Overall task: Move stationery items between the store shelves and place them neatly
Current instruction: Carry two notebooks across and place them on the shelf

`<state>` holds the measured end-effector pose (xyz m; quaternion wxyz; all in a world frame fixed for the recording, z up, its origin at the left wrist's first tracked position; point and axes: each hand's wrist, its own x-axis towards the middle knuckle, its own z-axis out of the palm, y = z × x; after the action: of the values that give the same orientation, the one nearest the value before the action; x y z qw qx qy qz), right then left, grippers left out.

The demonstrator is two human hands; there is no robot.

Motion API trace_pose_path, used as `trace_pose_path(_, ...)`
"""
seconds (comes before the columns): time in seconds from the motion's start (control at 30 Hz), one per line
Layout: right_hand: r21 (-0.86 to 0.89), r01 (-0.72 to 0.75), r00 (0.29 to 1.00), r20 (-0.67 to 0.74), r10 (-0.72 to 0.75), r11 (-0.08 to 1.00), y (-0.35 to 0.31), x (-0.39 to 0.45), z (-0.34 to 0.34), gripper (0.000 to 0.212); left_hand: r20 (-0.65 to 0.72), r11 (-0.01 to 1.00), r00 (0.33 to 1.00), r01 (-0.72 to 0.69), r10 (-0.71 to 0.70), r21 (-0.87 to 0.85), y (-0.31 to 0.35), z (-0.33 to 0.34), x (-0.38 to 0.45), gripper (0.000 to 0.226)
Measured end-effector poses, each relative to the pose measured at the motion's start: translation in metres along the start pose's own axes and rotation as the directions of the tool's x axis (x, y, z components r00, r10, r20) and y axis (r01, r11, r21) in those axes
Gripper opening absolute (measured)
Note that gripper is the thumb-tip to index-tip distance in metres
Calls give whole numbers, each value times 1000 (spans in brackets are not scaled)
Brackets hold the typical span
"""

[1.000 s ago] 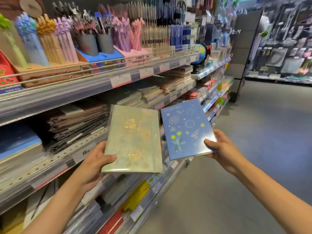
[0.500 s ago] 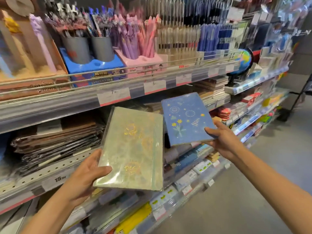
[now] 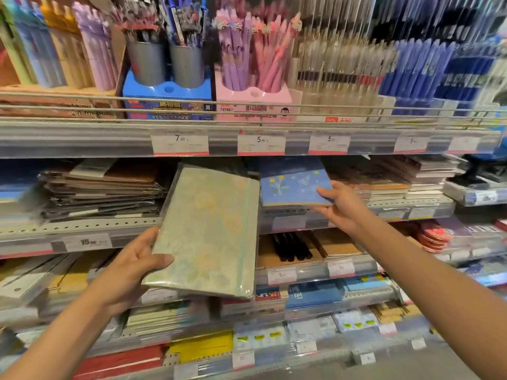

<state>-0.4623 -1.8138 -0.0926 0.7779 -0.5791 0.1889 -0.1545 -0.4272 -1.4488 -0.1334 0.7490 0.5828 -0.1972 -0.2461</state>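
Two notebooks are held: left hand fingers clamp the green notebook at frame centre; right hand fingers clamp the blue notebook, its far end hidden under the shelf.

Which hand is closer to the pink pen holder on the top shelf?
Right. The right hand holds the blue notebook just below the pink pen holder; the left hand is lower, farther left.
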Motion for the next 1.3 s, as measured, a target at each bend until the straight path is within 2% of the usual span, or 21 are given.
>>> trace_pose_path(0.13, -3, -41, 998, 43, 41, 999, -18, 28, 13, 38, -71, 999, 997, -28, 26, -33, -3, 14, -5, 49)
trace_pose_path(0.23, 10, -46, 998, 51, 46, 999, -25, 44, 21, 41, -115, 1000, 993, -26, 27, 10, -3, 19, -7, 73)
trace_pose_path(0.33, 17, -32, 998, 51, 31, 999, -31, 56, 28, 43, -150, 999, 988, -41, 40, -4, 1, 23, -8, 46)
trace_pose_path(0.43, -157, 45, 997, 64, -35, 987, -38, 67, 34, 38, -155, 1000, 988, -14, 15, 9, 5, 24, -8, 46)
trace_pose_path(0.5, -340, 27, 1000, 10, -25, 940, -38, 74, 37, 38, -162, 1000, 987, -5, 9, 29, 8, 23, -8, 53)
trace_pose_path(0.53, -512, 40, 998, -16, -56, 858, -37, 78, 37, 40, -161, 999, 987, 1, 6, 43, 9, 23, -7, 56)
trace_pose_path(0.6, -861, 139, 974, 28, -226, 490, -34, 86, 34, 48, -162, 998, 987, 3, 6, 55, 11, 21, -6, 52)
trace_pose_path(0.63, -925, 189, 951, 89, -295, 330, -32, 88, 34, 51, -161, 999, 987, 6, 3, 54, 12, 21, -5, 51)
trace_pose_path(0.67, -949, 194, 944, 111, -310, 251, -30, 88, 34, 51, -168, 998, 986, 13, -3, 58, 13, 21, -4, 51)
trace_pose_path(0.8, -977, 74, 976, 29, -218, 201, -27, 94, 34, 54, -174, 999, 985, 23, -15, 46, 16, 19, -2, 60)
trace_pose_path(0.87, -996, 11, 964, -14, -266, 91, -27, 86, 35, 56, -190, 999, 982, 16, -7, 43, 17, 19, -1, 66)
trace_pose_path(0.93, -998, 61, 895, 52, -442, 6, -23, 71, 36, 55, -182, 1000, 983, 4, -2, 10, 18, 19, 2, 74)
trace_pose_path(1.0, -967, 250, 781, 225, -583, -39, -10, 47, 40, 50, -160, 999, 987, -7, 2, -33, 19, 20, 7, 84)
trace_pose_path(1.03, -931, 364, 754, 285, -592, 15, -2, 29, 46, 47, -156, 998, 988, -10, 1, -55, 18, 19, 11, 88)
trace_pose_path(1.07, -878, 454, 781, 309, -543, 154, 6, 9, 53, 45, -156, 997, 988, -10, -1, -71, 19, 19, 13, 90)
trace_pose_path(1.1, -803, 485, 841, 321, -436, 345, 10, -11, 61, 44, -158, 997, 988, -13, 0, -80, 19, 18, 17, 90)
trace_pose_path(1.13, -717, 441, 897, 342, -279, 540, 14, -28, 69, 45, -160, 996, 987, -16, 1, -87, 19, 18, 20, 90)
trace_pose_path(1.17, -626, 344, 920, 375, -116, 700, 16, -41, 76, 48, -156, 996, 988, -17, 3, -93, 20, 18, 23, 88)
trace_pose_path(1.2, -549, 235, 909, 417, 19, 802, 16, -48, 80, 53, -156, 995, 988, -15, -1, -99, 21, 19, 26, 85)
trace_pose_path(1.23, -489, 164, 885, 457, 91, 857, 16, -51, 83, 59, -161, 995, 987, -14, -3, -103, 22, 20, 30, 76)
trace_pose_path(1.3, -411, 118, 872, 478, 103, 904, 19, -45, 86, 70, -188, 994, 982, -19, -1, -105, 26, 24, 38, 50)
